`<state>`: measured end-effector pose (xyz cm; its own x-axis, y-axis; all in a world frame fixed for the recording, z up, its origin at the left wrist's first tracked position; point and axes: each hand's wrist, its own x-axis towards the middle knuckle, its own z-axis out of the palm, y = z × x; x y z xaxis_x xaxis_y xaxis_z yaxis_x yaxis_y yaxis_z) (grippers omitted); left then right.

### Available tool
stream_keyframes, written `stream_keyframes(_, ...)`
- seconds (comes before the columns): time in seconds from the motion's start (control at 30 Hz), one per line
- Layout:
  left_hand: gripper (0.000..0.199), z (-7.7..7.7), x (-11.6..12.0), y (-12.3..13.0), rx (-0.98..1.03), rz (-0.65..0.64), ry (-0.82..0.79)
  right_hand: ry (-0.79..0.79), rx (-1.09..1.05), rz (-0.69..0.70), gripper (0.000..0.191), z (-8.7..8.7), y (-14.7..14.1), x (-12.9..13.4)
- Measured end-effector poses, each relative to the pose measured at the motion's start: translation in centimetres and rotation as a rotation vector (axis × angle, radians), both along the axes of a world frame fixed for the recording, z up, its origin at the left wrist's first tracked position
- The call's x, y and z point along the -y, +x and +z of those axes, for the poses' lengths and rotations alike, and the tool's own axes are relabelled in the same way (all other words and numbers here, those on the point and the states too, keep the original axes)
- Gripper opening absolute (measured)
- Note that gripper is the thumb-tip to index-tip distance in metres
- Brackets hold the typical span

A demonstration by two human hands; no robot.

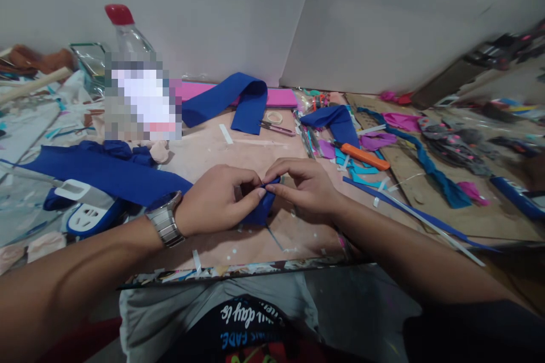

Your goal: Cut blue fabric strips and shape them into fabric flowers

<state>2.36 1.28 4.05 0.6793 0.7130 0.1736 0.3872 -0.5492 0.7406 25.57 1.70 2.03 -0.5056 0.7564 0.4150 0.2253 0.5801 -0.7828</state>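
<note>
A small piece of blue fabric (260,212) is pinched between both hands over the middle of the work surface. My left hand (221,195), with a metal watch on its wrist, grips the fabric's upper edge between thumb and forefinger. From the other side my right hand (302,184) pinches the same edge, thumb towards me. The fingertips of the two hands nearly meet, and they hide part of the fold. A wide blue fabric strip (114,170) runs behind my left wrist.
A red-capped bottle (128,34) stands at the back left. Beyond my hands lie a looped blue strip (249,96), small snips (279,129) and a tape roll (275,118). An orange cutter (365,157) lies right, among scraps. A white-and-blue power socket (89,212) sits by my left forearm.
</note>
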Motion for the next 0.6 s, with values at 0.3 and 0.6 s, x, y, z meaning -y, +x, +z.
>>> stream_keyframes(0.3,0.031,-0.36,-0.66,0.02,0.109,-0.018,-0.288,0.055,-0.049,0.023,0.008,-0.12,-0.1,-0.17)
stream_keyframes(0.6,0.027,-0.26,-0.53,0.17,0.152,-0.024,-0.331,0.025,-0.036,0.034,0.009,-0.08,0.02,-0.02)
